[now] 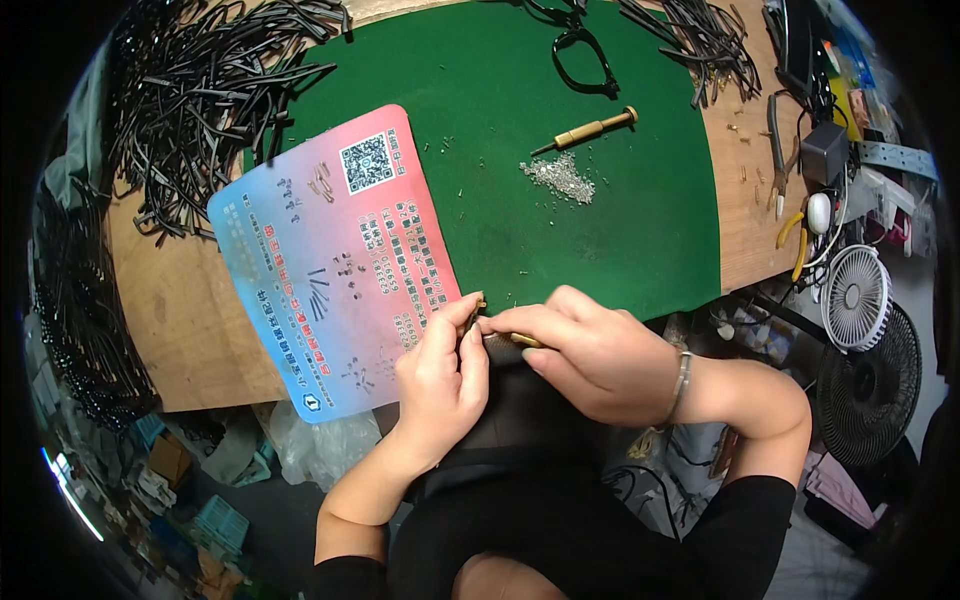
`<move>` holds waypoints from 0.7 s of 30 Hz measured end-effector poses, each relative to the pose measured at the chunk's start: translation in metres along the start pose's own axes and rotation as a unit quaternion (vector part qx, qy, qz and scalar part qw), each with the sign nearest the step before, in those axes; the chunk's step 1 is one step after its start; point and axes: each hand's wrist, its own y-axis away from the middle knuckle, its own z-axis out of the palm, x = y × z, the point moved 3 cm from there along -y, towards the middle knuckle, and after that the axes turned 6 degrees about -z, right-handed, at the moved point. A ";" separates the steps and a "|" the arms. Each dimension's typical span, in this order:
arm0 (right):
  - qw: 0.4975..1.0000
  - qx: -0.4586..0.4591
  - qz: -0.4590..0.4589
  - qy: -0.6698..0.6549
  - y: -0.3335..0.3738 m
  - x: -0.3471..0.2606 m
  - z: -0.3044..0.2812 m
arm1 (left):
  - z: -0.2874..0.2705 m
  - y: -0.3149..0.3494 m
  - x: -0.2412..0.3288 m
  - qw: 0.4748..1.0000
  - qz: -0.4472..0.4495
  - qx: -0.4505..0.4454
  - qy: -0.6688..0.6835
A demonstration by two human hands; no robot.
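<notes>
My left hand point(443, 375) pinches a small, dark and brass-coloured piece point(481, 303) at the table's front edge; its exact kind is too small to tell. Close beside it, my right hand point(590, 352) has its fingers closed round a slim brass-coloured tool point(524, 340), mostly hidden in the grip. The fingertips of both hands nearly meet. Beyond them, a brass screwdriver point(597, 129) lies on the green mat point(600, 250). A heap of tiny silvery screws point(562, 178) sits near its tip.
A pink-and-blue printed sheet point(340, 260) with small loose parts lies left. Thin black strips, looking like eyeglass temples point(190, 110), are heaped at far left, more point(700, 40) at far right. Black glasses frames point(584, 62) lie at the back. Pliers point(779, 150) and a white fan point(856, 298) stand right.
</notes>
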 end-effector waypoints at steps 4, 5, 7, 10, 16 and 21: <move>1.000 -0.001 -0.011 0.023 -0.007 0.002 0.007 | 0.002 0.002 0.001 0.999 0.005 0.032 -0.020; 0.999 -0.001 -0.018 0.027 -0.007 0.002 0.007 | 0.003 0.002 0.002 0.999 0.003 0.031 -0.024; 0.999 0.003 -0.021 0.037 -0.007 0.002 0.008 | 0.003 0.001 0.005 0.999 -0.001 0.028 -0.030; 0.998 0.009 -0.019 0.053 -0.007 0.002 0.009 | 0.003 0.001 0.003 0.999 0.008 0.032 -0.034; 0.983 -0.018 0.007 0.184 -0.010 -0.008 0.011 | 0.002 0.002 0.004 0.997 0.015 0.032 -0.072; 0.999 0.003 -0.018 -0.030 -0.023 0.019 0.011 | 0.002 -0.002 0.007 0.997 0.008 0.019 -0.073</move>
